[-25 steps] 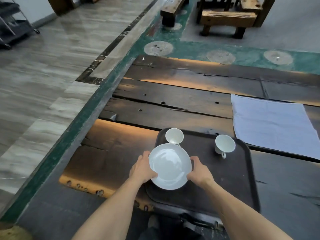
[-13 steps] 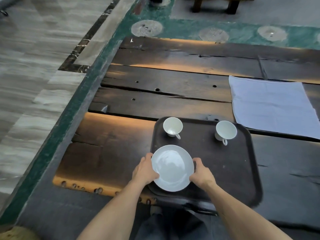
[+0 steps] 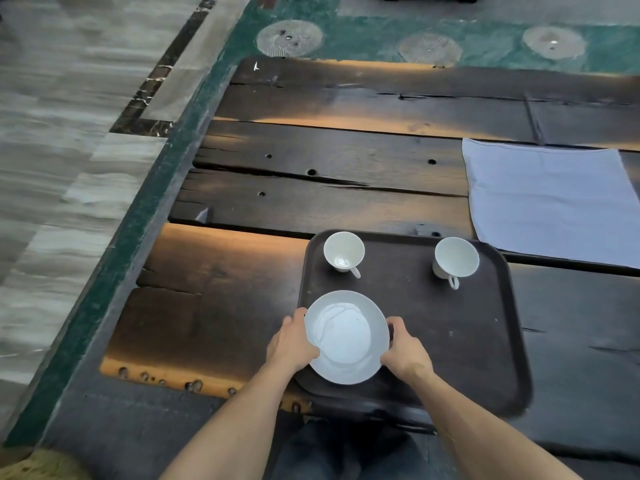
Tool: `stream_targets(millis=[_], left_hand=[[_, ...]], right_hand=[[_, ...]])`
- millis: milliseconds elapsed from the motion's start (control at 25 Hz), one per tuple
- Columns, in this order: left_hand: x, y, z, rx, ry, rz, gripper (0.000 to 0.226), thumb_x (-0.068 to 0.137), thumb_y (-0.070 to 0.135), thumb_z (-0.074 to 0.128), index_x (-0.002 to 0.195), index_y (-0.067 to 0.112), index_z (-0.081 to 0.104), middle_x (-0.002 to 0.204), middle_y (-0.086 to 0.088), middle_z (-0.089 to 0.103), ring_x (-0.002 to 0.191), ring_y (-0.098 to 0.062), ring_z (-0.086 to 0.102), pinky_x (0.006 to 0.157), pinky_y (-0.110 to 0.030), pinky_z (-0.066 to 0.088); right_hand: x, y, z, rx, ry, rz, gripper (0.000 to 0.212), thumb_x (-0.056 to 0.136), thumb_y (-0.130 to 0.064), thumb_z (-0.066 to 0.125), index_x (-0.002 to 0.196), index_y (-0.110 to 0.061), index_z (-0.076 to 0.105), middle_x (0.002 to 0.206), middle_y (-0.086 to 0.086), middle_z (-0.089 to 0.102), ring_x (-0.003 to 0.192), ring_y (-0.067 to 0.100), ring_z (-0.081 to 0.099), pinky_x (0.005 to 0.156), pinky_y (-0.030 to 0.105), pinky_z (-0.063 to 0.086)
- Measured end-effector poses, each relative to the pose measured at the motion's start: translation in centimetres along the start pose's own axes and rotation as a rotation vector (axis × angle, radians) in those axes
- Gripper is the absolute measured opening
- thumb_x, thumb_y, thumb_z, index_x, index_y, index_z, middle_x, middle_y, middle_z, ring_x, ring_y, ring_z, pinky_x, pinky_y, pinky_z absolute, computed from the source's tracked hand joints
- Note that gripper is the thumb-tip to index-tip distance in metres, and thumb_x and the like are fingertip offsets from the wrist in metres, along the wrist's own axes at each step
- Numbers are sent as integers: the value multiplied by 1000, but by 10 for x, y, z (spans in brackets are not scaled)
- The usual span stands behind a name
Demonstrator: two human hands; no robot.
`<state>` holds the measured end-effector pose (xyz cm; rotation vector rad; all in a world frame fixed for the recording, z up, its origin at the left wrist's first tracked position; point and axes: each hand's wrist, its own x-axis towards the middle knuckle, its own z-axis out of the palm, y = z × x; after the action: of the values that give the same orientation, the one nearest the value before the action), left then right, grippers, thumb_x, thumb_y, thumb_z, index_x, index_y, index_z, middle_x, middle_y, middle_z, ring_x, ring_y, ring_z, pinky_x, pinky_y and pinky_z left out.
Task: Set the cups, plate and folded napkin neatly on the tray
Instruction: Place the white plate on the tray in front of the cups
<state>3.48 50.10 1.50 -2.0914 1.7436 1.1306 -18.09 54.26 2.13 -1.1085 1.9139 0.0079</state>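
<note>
Left hand (image 3: 292, 341) and right hand (image 3: 403, 351) grip closed on white plate (image 3: 346, 337) rim, plate at tray (image 3: 485, 341) near-left corner, two cups (image 3: 344, 251) at far edge, napkin (image 3: 554, 202) on worktop (image 3: 242, 271)

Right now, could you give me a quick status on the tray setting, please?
Left hand and right hand grip plate over tray. Two cups on tray. Napkin off-tray. Nothing obstructing.

Plate (image 3: 346, 337) lower, deeper onto tray (image 3: 467, 341) than before
</note>
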Motion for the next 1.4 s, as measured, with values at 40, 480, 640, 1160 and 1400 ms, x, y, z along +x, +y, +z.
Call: stream_targets(millis=[40, 480, 640, 1160, 1400], left_hand=[[0, 1, 0, 8, 9, -5, 57, 75, 24, 63, 124, 32, 36, 113, 0, 50, 95, -28, 59, 75, -40, 51], [-1, 15, -5, 170, 84, -2, 33, 83, 10, 43, 111, 21, 54, 102, -6, 65, 84, -27, 53, 68, -35, 44], [-4, 15, -5, 150, 81, -17, 34, 81, 8, 40, 109, 21, 55, 102, -6, 64, 86, -26, 53, 69, -35, 46], [-18, 17, -22, 171, -13, 84, 44, 88, 29, 50, 131, 23, 47, 131, -3, 44, 106, -29, 58, 80, -37, 47], [-21, 24, -28, 144, -87, 293, 62, 86, 57, 52, 142, 32, 43, 145, 3, 41, 125, -22, 49, 94, -37, 45]], right_hand=[[1, 1, 1, 1, 3, 0, 53, 73, -15, 55, 117, -33, 31, 79, 1, 64, 71, 23, 63, 66, 40, 57], [1, 1, 0, -42, 19, 13, 58, 73, -12, 49, 123, -32, 28, 76, -1, 62, 68, 20, 61, 60, 35, 52], [-2, 1, -1, -60, 18, 16, 62, 73, -12, 48, 130, -30, 28, 79, -2, 61, 71, 19, 60, 63, 36, 53], [-25, -8, -3, -114, 116, -63, 58, 81, -17, 46, 138, -26, 39, 110, 1, 57, 95, 22, 57, 71, 35, 52], [-40, -10, -8, -210, 200, -119, 50, 90, -32, 47, 140, -29, 43, 125, 0, 56, 111, 21, 56, 89, 39, 50]])
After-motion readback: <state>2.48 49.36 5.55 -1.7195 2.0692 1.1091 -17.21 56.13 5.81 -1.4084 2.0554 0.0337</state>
